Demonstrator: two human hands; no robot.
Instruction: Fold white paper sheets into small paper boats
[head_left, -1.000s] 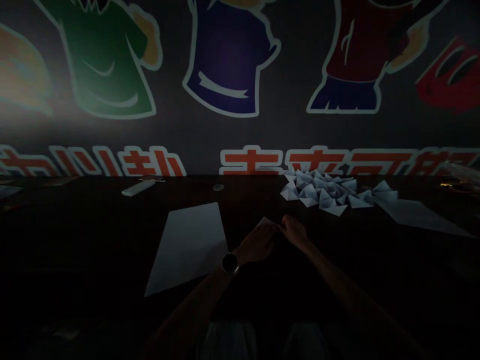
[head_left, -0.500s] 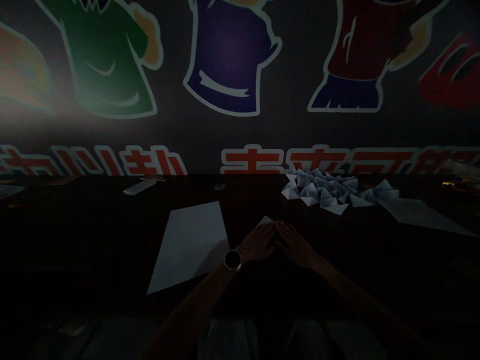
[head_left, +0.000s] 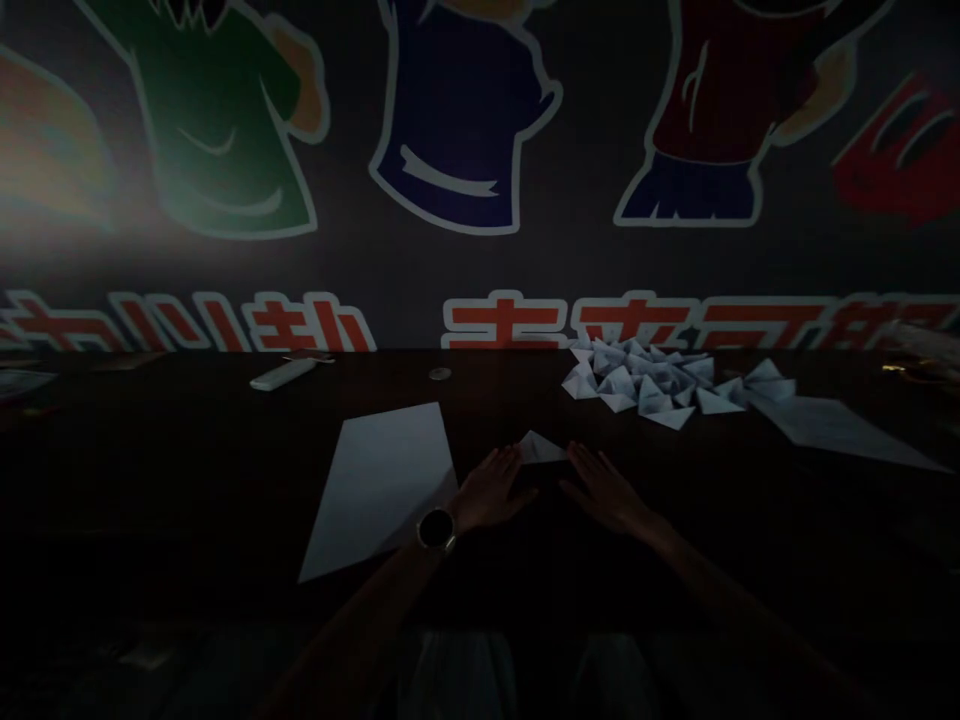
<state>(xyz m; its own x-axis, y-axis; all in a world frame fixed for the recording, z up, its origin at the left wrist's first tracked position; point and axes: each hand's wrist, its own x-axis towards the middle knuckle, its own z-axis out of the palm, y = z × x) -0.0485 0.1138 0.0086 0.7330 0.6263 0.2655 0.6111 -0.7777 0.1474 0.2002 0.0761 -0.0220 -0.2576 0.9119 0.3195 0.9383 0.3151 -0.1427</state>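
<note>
Our L hand (head_left: 491, 490) & R hand (head_left: 607, 497) lay on the dark bench (head_left: 720, 520), fingers (head_left: 504, 465) spread wide, holding nothing, w/ a small folded paper triangle (head_left: 538, 449) just between them. Flat white sheet (head_left: 377, 490) sat beside L hand; pile of folded paper pieces (head_left: 641, 380) lay further on.

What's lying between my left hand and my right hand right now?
The head view shows a small folded white paper piece between your left hand and right hand, nearer the left fingertips.
</note>
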